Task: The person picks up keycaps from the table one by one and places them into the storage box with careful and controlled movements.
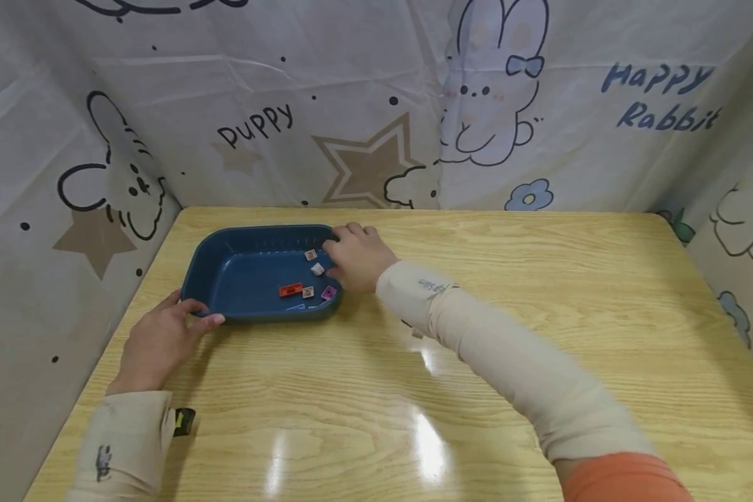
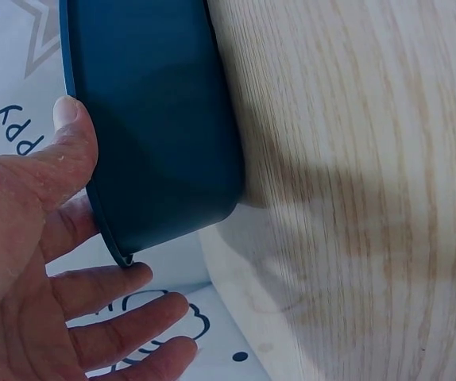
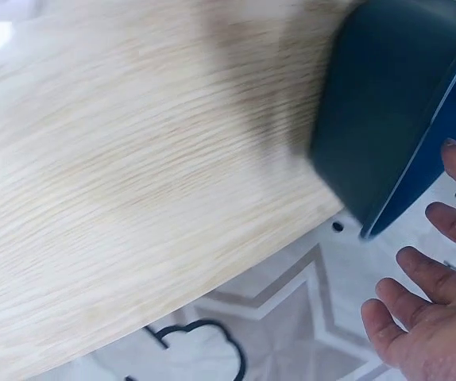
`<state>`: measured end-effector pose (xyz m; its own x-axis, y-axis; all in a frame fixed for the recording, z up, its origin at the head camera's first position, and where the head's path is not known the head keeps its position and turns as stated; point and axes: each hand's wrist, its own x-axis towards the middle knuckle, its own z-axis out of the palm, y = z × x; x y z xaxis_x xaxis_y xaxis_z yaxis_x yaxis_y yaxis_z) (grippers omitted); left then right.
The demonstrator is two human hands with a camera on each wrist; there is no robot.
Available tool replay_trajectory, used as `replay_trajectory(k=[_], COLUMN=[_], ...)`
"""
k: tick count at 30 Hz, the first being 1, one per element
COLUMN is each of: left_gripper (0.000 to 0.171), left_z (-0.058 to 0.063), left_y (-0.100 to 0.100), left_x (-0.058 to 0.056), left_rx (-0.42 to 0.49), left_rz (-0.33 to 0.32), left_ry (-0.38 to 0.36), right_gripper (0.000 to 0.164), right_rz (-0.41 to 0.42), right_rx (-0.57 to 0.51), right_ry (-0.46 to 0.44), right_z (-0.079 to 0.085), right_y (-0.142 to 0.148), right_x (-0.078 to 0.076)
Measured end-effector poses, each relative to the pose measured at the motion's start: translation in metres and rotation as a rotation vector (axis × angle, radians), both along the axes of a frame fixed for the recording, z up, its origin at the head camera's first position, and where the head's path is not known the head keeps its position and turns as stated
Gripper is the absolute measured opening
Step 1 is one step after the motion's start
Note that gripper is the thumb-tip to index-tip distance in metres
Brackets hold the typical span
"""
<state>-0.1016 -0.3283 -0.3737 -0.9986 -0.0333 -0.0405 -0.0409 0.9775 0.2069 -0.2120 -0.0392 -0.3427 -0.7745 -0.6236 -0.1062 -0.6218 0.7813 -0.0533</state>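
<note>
A dark blue plastic basin [image 1: 257,318] rests on the table towards its back left. Inside, mostly on the right, lie a red block [image 1: 291,289], a purple block [image 1: 329,293], several small whitish cubes [image 1: 308,292] and a partly hidden blue piece [image 1: 296,307]. My left hand [image 1: 163,338] pinches the front left corner of the rim between thumb and index finger; its other fingers [image 2: 133,337] are spread below. Over the basin's right end is my right hand [image 1: 362,258], fingers [image 3: 430,274] apart and loosely bent beside the rim. I see nothing held in it.
A small pale piece [image 1: 417,333] lies on the wooden table [image 1: 326,397] below the right forearm. Printed cloth [image 1: 364,90] hangs behind the table and along both sides. A dark band or device [image 1: 185,421] sticks out at the left wrist.
</note>
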Motion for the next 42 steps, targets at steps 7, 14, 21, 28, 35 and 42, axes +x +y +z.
replay_trajectory(k=[7, 14, 21, 28, 35, 42], left_gripper=[0.058, 0.060, 0.061, 0.062, 0.060, 0.059], left_z=[0.002, 0.000, -0.001, -0.002, -0.002, -0.003], left_y=[-0.001, -0.003, -0.003, -0.002, 0.000, 0.004], left_x=[0.001, 0.001, 0.001, 0.001, 0.000, -0.001], left_rx=[-0.004, -0.008, -0.016, -0.021, -0.013, -0.019], left_rz=[0.007, 0.022, 0.030, 0.018, 0.011, 0.016], left_ry=[0.007, -0.028, -0.034, -0.030, -0.011, -0.016], right_gripper=[0.040, 0.033, 0.030, 0.028, 0.030, 0.025], right_rz=[-0.028, -0.044, -0.052, -0.029, -0.041, -0.028], right_rx=[-0.039, -0.059, -0.105, -0.158, -0.159, -0.184], right_ry=[-0.016, -0.057, -0.084, -0.079, -0.096, -0.108], right_z=[-0.004, -0.020, -0.041, -0.057, -0.066, -0.069], right_y=[0.036, 0.072, 0.099, 0.121, 0.135, 0.137], right_x=[0.000, 0.010, 0.027, 0.048, 0.065, 0.072])
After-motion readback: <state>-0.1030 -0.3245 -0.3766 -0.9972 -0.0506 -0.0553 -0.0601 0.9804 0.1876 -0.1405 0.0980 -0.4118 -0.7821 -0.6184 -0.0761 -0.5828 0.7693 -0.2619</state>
